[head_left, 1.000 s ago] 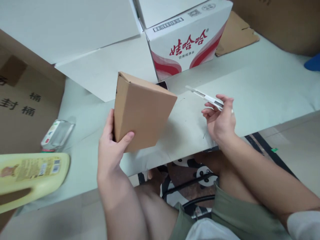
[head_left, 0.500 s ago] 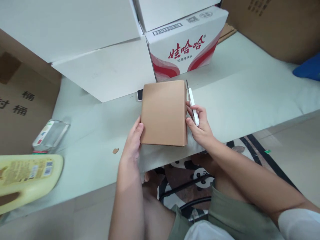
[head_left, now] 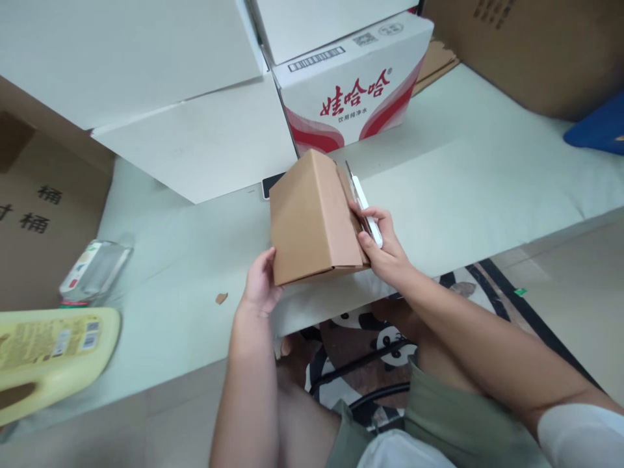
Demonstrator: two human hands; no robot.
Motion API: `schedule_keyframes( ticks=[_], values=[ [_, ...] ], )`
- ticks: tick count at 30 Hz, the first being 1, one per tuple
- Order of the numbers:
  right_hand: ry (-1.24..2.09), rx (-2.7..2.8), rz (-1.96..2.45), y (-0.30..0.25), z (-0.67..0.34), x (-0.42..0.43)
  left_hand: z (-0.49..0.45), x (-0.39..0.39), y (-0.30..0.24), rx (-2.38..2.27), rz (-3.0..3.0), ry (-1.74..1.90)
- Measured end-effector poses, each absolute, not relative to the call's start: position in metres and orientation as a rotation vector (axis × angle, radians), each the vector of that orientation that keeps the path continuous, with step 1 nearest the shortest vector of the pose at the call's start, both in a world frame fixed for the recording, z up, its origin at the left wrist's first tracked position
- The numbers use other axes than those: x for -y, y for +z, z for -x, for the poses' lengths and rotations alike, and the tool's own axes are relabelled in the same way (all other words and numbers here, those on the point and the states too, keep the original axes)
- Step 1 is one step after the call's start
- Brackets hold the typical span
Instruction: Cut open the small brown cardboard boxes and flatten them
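Note:
A small brown cardboard box [head_left: 305, 221] is held tilted above the pale green table, its right side turned partly toward me. My left hand [head_left: 260, 283] grips its lower left edge, with the thumb on the near face and the other fingers mostly hidden. My right hand [head_left: 385, 247] is closed around a white utility knife [head_left: 366, 211], its thin blade pointing away from me. The same hand's thumb and fingers also touch the flap edges on the box's right side. Behind the box, a dark-screened phone-like device [head_left: 273, 185] is partly covered.
White cartons [head_left: 195, 136] and a red-and-white water carton [head_left: 355, 97] stand at the back. To the left are a yellow bottle [head_left: 58, 357], a clear plastic pack [head_left: 97, 270] and a large brown carton [head_left: 43, 214]. A cardboard scrap [head_left: 221, 298] lies on the table [head_left: 180, 325].
The box has turned so that its right side now shows, with flap edges visible there. My left hand has shifted slightly down its left edge. The knife stays in my right hand.

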State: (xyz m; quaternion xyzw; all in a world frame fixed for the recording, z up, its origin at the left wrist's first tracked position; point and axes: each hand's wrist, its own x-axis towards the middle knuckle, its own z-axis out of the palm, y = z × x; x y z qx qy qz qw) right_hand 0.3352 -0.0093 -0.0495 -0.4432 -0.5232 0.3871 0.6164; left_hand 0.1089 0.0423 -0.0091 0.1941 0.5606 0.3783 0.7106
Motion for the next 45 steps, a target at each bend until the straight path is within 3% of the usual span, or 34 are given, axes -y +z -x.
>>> schedule_keyframes(
  ticks=[23,34,38,45],
  values=[
    [0.77,1.244,0.876,-0.027,-0.35,0.041,-0.152,-0.022,-0.043,-1.087,-0.565,0.697],
    [0.787,1.244,0.883,-0.031,-0.353,0.033,-0.138,-0.026,-0.038,-1.375,-1.521,0.958],
    [0.923,1.377,0.875,-0.023,-0.35,0.035,-0.129,-0.025,-0.019,-1.068,-1.971,1.328],
    [0.841,1.456,0.828,-0.013,-0.342,0.041,-0.134,-0.02,-0.013,-0.922,-2.276,1.318]
  ],
)
